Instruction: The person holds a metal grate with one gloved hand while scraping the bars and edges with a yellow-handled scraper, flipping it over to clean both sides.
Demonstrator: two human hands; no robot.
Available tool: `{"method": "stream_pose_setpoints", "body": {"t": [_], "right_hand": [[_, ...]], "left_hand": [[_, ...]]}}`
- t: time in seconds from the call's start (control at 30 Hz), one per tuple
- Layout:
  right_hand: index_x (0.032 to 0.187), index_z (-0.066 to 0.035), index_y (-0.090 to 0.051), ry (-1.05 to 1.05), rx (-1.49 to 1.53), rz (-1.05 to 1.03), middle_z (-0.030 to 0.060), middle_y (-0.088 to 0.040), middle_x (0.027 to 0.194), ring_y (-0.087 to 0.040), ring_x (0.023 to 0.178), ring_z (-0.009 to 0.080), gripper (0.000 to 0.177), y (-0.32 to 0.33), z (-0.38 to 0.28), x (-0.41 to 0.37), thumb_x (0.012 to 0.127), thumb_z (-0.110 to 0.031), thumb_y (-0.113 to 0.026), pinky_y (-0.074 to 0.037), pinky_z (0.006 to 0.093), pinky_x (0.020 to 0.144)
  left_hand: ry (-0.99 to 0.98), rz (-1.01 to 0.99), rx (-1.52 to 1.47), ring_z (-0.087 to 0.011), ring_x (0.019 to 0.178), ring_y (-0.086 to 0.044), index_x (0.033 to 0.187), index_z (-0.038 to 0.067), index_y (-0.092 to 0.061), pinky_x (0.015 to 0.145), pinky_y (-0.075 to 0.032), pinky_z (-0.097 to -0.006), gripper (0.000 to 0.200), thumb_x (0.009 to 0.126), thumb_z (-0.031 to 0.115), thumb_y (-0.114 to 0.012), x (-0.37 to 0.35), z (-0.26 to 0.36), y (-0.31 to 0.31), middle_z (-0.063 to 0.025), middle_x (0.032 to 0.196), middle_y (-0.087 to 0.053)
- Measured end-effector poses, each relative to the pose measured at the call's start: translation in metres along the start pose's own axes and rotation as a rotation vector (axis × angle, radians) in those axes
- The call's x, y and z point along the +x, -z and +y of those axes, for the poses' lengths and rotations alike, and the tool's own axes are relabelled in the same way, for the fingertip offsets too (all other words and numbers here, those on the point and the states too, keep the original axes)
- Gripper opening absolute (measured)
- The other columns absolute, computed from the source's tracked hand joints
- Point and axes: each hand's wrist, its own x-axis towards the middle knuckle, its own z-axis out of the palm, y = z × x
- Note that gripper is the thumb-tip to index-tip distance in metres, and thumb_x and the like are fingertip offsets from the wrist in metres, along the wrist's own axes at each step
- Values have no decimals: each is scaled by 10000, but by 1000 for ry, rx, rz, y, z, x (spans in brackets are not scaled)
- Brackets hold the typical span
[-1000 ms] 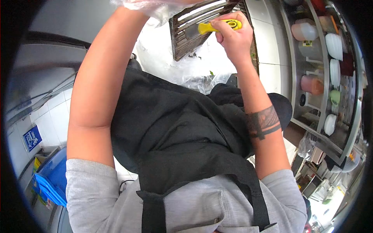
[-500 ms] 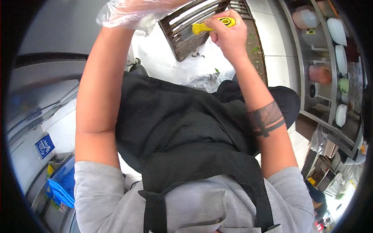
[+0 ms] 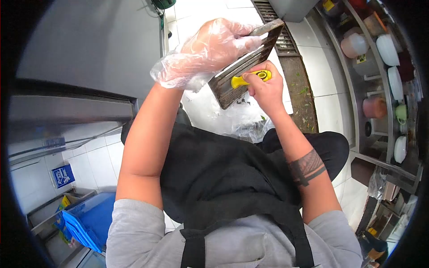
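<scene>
In a clear plastic glove, my left hand (image 3: pixel 219 47) grips the upper edge of a dark, dirty slatted drain grate (image 3: pixel 223 91), holding it tilted above the floor. My bare right hand (image 3: pixel 267 87) is closed around the yellow handle of a scraper (image 3: pixel 239 81), which lies against the slats' near side. The scraper's blade is hard to make out. Beneath the grate lies white and clear plastic sheeting (image 3: pixel 201 107) with dark bits and green scraps on it.
A floor drain channel (image 3: pixel 301 85) with leafy debris runs on the right; another grate (image 3: pixel 286 42) covers its far part. Metal shelving (image 3: pixel 348 80) with bowls and tubs stands at right. A grey cabinet (image 3: pixel 89 49) rises at left, with blue plastic containers (image 3: pixel 91 219) below.
The view has shifted, so the hands and grate sit lower in it. My left hand now shows fully, gripping the grate's edge. The grate is turned more edge-on, with the scraper still against it.
</scene>
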Motion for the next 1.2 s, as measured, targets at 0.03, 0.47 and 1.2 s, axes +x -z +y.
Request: {"method": "stream_pose_setpoints", "body": {"t": [0.03, 0.47, 1.2], "right_hand": [[910, -41, -583, 4, 2, 6, 65, -657, 731, -547, 483, 99, 180, 6, -2, 5, 836, -35, -746, -438, 272, 446], [900, -46, -542, -46, 103, 96, 70, -642, 736, -558, 501, 105, 188, -8, 1, -15, 857, -21, -724, -442, 262, 448], [1037, -29, -769, 487, -905, -225, 162, -673, 732, -673, 693, 334, 209, 9, -20, -40, 870, -152, -740, -556, 444, 668]], "left_hand": [[28, -16, -30, -148, 791, -681, 1237, -6, -730, 806, -551, -342, 460, 982, 375, -693, -1, -2, -2, -137, 900, -768], [48, 26, -85, -159, 812, -686, 1193, -6, -741, 799, -547, -353, 412, 998, 354, -684, 1, -3, -1, -122, 934, -764], [276, 58, -43, -140, 899, -667, 1303, -31, -704, 867, -527, -296, 608, 938, 454, -742, -3, -3, 8, -118, 1011, -754]]}}
